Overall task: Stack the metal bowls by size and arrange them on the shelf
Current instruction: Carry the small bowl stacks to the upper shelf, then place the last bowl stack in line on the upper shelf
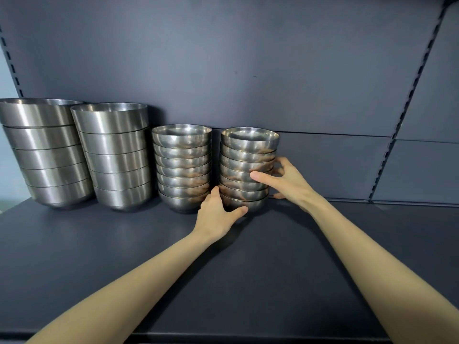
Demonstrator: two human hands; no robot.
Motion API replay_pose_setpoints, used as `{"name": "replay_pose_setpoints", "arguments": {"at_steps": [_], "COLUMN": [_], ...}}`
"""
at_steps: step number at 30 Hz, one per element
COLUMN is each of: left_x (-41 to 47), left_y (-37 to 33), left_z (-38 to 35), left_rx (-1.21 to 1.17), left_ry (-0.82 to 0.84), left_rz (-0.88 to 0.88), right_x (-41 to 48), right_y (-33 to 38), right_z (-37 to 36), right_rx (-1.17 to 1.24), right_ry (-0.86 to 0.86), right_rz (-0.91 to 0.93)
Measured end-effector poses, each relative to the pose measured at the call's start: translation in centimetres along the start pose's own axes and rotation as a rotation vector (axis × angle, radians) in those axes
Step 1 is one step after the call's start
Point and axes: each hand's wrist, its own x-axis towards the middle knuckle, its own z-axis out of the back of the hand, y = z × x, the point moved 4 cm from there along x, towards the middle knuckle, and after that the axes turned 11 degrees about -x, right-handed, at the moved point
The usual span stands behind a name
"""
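Note:
Four stacks of metal bowls stand along the back of a dark shelf [248, 281]. Two stacks of several large bowls [47, 155] [114, 155] are at the left. To their right is one stack of several small bowls [182, 160], then a second small stack [248, 150]. My left hand [218, 214] grips the bottom of this right-hand small stack, thumb across its front and fingers tucked between the two small stacks. My right hand [285, 182] grips the same stack at mid height from the right, thumb on the front, fingers curled round behind.
A dark back panel [248, 70] rises right behind the bowls. Slotted uprights run up at the left [11, 68] and at the right [407, 103]. Bare shelf surface lies to the right of the small stacks [360, 219] and in front of all four.

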Motion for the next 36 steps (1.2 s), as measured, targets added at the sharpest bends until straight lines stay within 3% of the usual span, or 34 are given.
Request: {"name": "replay_pose_setpoints", "arguments": {"at_steps": [9,19,25,30,36], "left_x": [-1.7,-3.8,-9.1,-15.0,-18.6], "left_y": [-2.5,-15.4,-22.3,-24.7,-29.8], "left_z": [2.4,1.4,-4.0,-11.7,-18.8], "left_rx": [0.297,0.406,0.613,0.602,0.576], "left_ry": [0.049,0.099,0.071,0.163,0.192], "left_rz": [-0.156,-0.558,-0.733,-0.708,-0.843], "right_x": [-3.5,-10.9,-18.2,-25.2,-29.8], "right_y": [1.5,4.1,2.0,-3.0,-7.0], "right_z": [3.8,15.0,23.2,28.0,34.9], "right_rx": [-0.294,-0.67,-0.853,-0.931,-0.94], "right_ry": [-0.147,-0.326,-0.398,-0.341,-0.353], "right_rz": [0.039,0.082,0.052,0.003,-0.054]}}
